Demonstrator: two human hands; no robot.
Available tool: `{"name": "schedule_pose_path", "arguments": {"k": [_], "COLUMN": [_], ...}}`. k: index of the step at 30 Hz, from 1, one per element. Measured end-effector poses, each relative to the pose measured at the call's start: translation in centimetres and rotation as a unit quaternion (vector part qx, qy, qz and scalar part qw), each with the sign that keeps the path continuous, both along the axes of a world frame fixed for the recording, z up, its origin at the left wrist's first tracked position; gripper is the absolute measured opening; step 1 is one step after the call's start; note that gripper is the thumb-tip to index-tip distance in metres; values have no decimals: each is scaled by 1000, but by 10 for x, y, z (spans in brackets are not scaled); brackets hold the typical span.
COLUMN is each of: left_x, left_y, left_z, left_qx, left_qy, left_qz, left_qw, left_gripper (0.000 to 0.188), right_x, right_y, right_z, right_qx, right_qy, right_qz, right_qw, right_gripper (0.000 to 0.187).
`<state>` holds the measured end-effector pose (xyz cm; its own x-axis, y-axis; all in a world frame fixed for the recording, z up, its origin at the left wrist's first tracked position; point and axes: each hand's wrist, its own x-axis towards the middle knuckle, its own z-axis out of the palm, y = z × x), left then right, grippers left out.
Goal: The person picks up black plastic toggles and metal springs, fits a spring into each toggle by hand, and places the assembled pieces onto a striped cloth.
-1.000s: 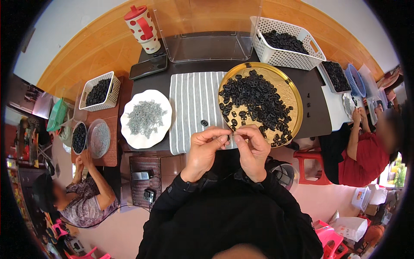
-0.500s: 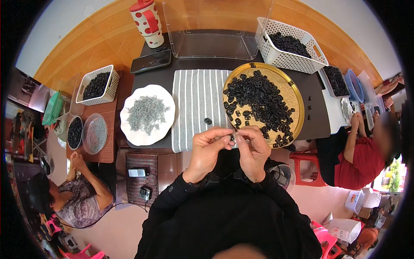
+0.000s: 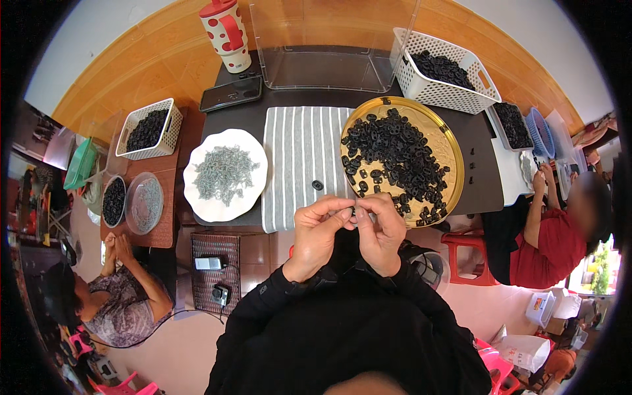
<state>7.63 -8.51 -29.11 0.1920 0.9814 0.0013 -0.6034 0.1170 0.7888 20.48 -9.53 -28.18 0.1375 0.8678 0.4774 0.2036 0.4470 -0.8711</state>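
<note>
Near the round gold tray (image 3: 442,136), the left hand (image 3: 315,236) and right hand (image 3: 382,236) together pinch a small black piece (image 3: 353,211).

You wear a black top (image 3: 322,316) with long, loosely creased sleeves (image 3: 424,309). The left sleeve bears a small pale marking (image 3: 263,288) near its black cuff (image 3: 288,282). Both sleeves reach the wrists; your hands (image 3: 312,240) are bare.

Black table (image 3: 484,194) under striped cloth (image 3: 306,151), white plate (image 3: 227,137), gold tray (image 3: 446,139)
</note>
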Motion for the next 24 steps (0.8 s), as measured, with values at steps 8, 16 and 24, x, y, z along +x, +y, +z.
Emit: {"name": "schedule_pose_path", "arguments": {"k": [8,16,24], "left_x": [1,-9,-23], "left_y": [0,-2,2], "left_z": [-1,1,-4], "left_qx": [-7,52,5], "left_qy": [-3,134,164], "left_qz": [19,8,-73], "left_qw": [1000,990,984], "left_gripper": [19,16,21], "right_x": [0,9,38], "right_y": [-3,-11,-10], "right_z": [-10,-8,8], "right_qx": [-30,-78,-45], "right_qy": [78,41,-52], "right_qz": [24,66,22], "right_qw": [996,994,997], "right_gripper": [28,41,20]}}
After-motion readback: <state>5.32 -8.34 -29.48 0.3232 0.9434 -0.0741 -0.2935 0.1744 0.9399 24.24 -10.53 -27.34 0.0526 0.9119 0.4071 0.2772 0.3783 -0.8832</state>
